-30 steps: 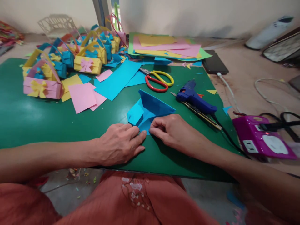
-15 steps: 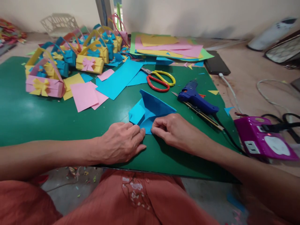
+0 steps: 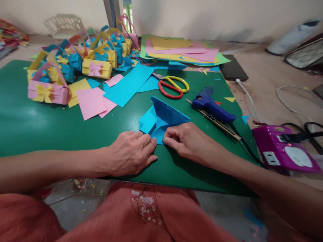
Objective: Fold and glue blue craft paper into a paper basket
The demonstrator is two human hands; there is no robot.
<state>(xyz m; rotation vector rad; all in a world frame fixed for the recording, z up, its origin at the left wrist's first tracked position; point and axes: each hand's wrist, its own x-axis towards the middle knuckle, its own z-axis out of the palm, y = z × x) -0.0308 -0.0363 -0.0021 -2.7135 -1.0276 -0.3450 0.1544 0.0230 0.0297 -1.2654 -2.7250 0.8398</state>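
A partly folded piece of blue paper [image 3: 168,112] lies on the green board [image 3: 121,121] in front of me, one side standing up and a flap folded over at its left. My left hand [image 3: 133,153] rests on the board with its fingers bent and pressed on the paper's near left edge. At the near right edge, my right hand [image 3: 186,141] pinches the paper between thumb and forefinger. The underside of the left fingers is hidden. Beyond the paper lie scissors [image 3: 174,88] with one red and one yellow handle.
A blue glue gun [image 3: 212,106] and a craft knife [image 3: 219,124] lie to the right, near a purple power socket box [image 3: 285,149]. Several small paper baskets [image 3: 97,68] stand at the back left. Pink paper pieces [image 3: 91,104] and stacked coloured sheets [image 3: 181,50] lie further back.
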